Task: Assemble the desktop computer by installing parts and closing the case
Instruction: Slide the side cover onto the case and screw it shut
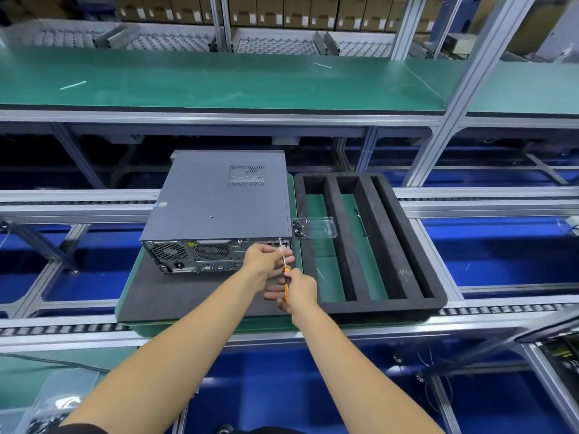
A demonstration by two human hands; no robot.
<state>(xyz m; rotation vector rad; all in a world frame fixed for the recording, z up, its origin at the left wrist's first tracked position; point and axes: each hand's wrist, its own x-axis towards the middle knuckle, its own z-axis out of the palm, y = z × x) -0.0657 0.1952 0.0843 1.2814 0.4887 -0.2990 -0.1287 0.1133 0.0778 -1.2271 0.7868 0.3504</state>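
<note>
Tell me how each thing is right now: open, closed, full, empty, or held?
Computer case: closed, lying on its side.
Screwdriver: held, tip at the case's rear edge.
Right hand: grips the orange handle.
Left hand: pinches the shaft.
Clear screw tray: open, screws at one end.
Foam tray: slots empty.

Matt grey painted-metal computer case (pixel 216 198), perforated rear panel; black matt foam tray (pixel 404 245); clear glossy plastic screw box (pixel 316 228); screwdriver (pixel 285 277) with orange plastic handle, shiny metal shaft; green matt surface (pixel 219 79); brushed aluminium rails (pixel 470 195).
</note>
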